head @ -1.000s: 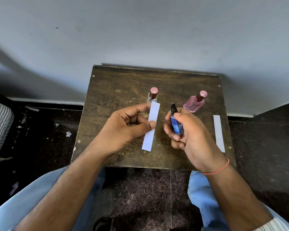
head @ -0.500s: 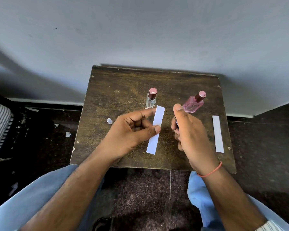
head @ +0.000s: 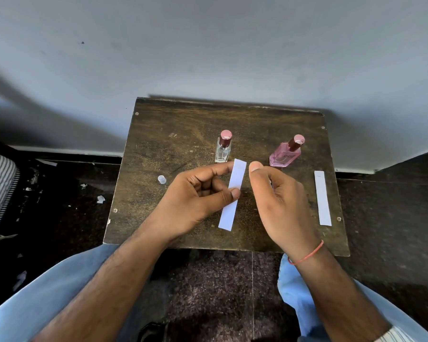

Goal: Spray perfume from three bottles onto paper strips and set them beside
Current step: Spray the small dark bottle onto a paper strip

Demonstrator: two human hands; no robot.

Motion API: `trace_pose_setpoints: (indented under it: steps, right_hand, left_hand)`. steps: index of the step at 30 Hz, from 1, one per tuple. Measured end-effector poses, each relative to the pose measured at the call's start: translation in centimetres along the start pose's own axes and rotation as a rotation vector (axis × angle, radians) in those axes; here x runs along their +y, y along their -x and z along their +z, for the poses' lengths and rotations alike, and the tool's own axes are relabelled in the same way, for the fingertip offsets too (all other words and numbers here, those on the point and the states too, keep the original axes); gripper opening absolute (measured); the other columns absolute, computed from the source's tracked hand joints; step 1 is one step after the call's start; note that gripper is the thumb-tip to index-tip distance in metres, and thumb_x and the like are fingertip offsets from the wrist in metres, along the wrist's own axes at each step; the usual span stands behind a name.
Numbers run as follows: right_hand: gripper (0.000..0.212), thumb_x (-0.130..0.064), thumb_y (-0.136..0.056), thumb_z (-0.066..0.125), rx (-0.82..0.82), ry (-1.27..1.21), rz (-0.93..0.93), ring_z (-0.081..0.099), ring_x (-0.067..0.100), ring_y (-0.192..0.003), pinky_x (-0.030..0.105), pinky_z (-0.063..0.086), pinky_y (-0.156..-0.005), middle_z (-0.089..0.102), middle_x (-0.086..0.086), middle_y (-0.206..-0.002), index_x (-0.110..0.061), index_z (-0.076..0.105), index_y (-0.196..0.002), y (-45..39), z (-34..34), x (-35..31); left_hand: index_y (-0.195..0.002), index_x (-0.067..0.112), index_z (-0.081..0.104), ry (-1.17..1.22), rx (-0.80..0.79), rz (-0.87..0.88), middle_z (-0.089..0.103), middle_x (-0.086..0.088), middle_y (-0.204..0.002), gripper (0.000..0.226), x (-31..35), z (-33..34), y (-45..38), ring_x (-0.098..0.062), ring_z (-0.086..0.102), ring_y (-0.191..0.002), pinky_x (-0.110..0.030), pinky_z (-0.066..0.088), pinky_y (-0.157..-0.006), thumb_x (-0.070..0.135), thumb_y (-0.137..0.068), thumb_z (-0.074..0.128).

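My left hand (head: 195,201) pinches a white paper strip (head: 231,201) between thumb and fingers and holds it upright over the small wooden table (head: 183,134). My right hand (head: 279,201) is curled just right of the strip, with its forefinger tip raised beside the strip's top end. The small blue bottle inside that hand is almost wholly hidden. A clear bottle (head: 223,149) with a pink cap stands behind the strip. A pink bottle (head: 286,154) stands at the back right. A second white strip (head: 322,198) lies flat near the table's right edge.
A small clear cap (head: 161,180) lies on the table left of my left hand. A grey wall rises right behind the table. Dark floor with paper scraps (head: 100,199) surrounds it, and my knees in blue trousers sit below the front edge.
My right hand has turned so the blue bottle, plainly visible a second ago, is now hidden behind it. The forefinger has come close to the strip's top. The strip has shifted slightly right.
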State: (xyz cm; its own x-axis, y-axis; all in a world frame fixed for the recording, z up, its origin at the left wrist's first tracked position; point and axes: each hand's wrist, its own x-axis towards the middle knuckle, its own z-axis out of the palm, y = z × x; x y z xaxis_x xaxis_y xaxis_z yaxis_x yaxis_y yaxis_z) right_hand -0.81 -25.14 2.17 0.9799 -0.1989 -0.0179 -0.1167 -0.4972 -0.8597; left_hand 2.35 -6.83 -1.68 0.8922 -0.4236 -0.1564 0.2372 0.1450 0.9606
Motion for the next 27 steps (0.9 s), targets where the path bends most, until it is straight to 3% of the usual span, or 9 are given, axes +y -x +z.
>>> trace_pose_setpoints:
  steps: [4, 10, 14, 16, 18, 21, 24, 27]
  right_hand:
    - [0.056, -0.061, -0.101, 0.048, 0.001, -0.038, 0.007, 0.032, 0.007, -0.051, 0.02, 0.026, -0.049, 0.033, -0.011, -0.052, -0.028, 0.034, -0.058, -0.07, -0.05, 0.09]
    - [0.05, -0.057, -0.099, 0.044, -0.035, -0.011, 0.014, 0.034, 0.006, -0.049, 0.019, 0.025, -0.048, 0.034, -0.012, -0.05, -0.034, 0.038, -0.055, 0.02, -0.08, 0.2]
    - [0.058, -0.063, -0.1, 0.043, -0.046, -0.043, 0.033, 0.034, 0.006, -0.054, 0.029, 0.026, -0.052, 0.035, -0.009, -0.056, -0.019, 0.04, -0.063, -0.07, 0.03, 0.35]
    - [0.065, -0.066, -0.1, 0.044, -0.041, -0.058, 0.028, 0.036, 0.008, -0.057, 0.037, 0.031, -0.057, 0.036, 0.001, -0.058, -0.011, 0.042, -0.066, -0.05, 0.02, 0.33]
    - [0.065, -0.066, -0.1, 0.044, -0.038, -0.07, 0.026, 0.036, 0.009, -0.058, 0.038, 0.031, -0.058, 0.037, 0.006, -0.06, -0.01, 0.042, -0.065, -0.03, -0.05, 0.23]
    - [0.061, -0.063, -0.1, 0.043, -0.054, -0.071, 0.029, 0.036, 0.008, -0.057, 0.038, 0.031, -0.057, 0.036, -0.002, -0.058, -0.013, 0.043, -0.065, -0.07, -0.12, 0.26]
    - [0.059, -0.062, -0.098, 0.041, -0.078, -0.074, 0.053, 0.04, 0.009, -0.06, 0.044, 0.036, -0.062, 0.044, 0.013, -0.065, -0.011, 0.045, -0.068, -0.12, -0.02, 0.39]
    - [0.06, -0.065, -0.1, 0.041, -0.086, -0.079, 0.064, 0.042, 0.011, -0.061, 0.045, 0.038, -0.062, 0.045, 0.014, -0.066, -0.014, 0.044, -0.068, -0.21, 0.06, 0.38]
  left_hand:
    - [-0.138, 0.018, 0.074, -0.017, 0.001, 0.001, 0.072, 0.015, -0.08, 0.049, -0.11, -0.19, 0.0, 0.001, 0.068, -0.08, -0.014, 0.055, -0.082, 0.003, -0.093, 0.082]
    - [-0.138, 0.017, 0.073, -0.02, 0.011, 0.003, 0.071, 0.014, -0.079, 0.053, 0.13, -0.06, -0.04, 0.0, 0.068, -0.079, -0.015, 0.055, -0.082, 0.012, -0.087, 0.084]
    - [-0.135, 0.024, 0.076, -0.005, 0.014, 0.002, 0.071, 0.011, -0.081, 0.052, 0.1, -0.02, -0.02, -0.002, 0.067, -0.08, -0.016, 0.056, -0.083, 0.016, -0.085, 0.085]
    - [-0.132, 0.029, 0.078, -0.001, 0.015, 0.002, 0.071, 0.011, -0.082, 0.049, 0.01, -0.08, -0.02, -0.002, 0.067, -0.081, -0.016, 0.056, -0.084, 0.016, -0.086, 0.086]
    - [-0.133, 0.029, 0.077, -0.007, 0.016, 0.0, 0.071, 0.01, -0.083, 0.049, -0.09, -0.18, -0.05, -0.002, 0.068, -0.083, -0.016, 0.056, -0.085, 0.013, -0.088, 0.087]
    - [-0.134, 0.029, 0.077, -0.018, 0.01, 0.0, 0.071, 0.01, -0.083, 0.049, -0.14, -0.29, -0.08, -0.002, 0.068, -0.084, -0.017, 0.056, -0.085, 0.012, -0.089, 0.085]
    - [-0.135, 0.029, 0.077, -0.023, -0.008, 0.011, 0.069, 0.011, -0.083, 0.049, -0.1, -0.3, -0.07, -0.003, 0.067, -0.083, -0.017, 0.056, -0.086, 0.012, -0.09, 0.085]
    - [-0.136, 0.029, 0.076, -0.021, -0.006, 0.01, 0.068, 0.012, -0.083, 0.05, -0.08, -0.37, -0.07, -0.003, 0.066, -0.084, -0.018, 0.056, -0.087, 0.012, -0.09, 0.085]
